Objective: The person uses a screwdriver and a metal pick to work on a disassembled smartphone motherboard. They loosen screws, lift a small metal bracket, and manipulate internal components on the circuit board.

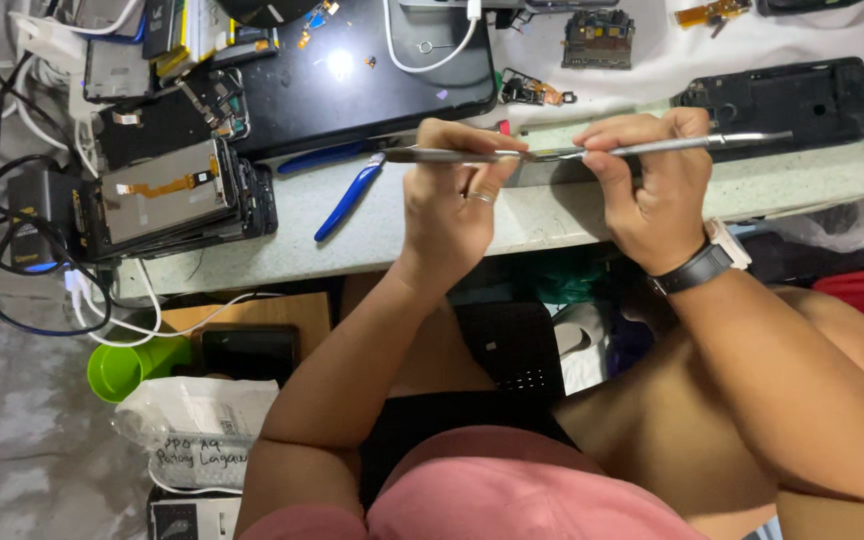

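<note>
Above the table edge, both hands [552,185] pinch tweezers [592,150].

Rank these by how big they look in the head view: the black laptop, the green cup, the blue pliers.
1. black laptop, by far
2. green cup and blue pliers look about alike; the cup sits lower, below the table, so that is unsure.

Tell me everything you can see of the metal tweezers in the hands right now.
The tweezers are slim, silvery, polished metal, lying almost level above the pale worktop's front edge. The left hand pinches one end, the right hand grips near the middle, and the far end juts out past it. Fingers hide part of them; the tip cannot be made out.
</note>
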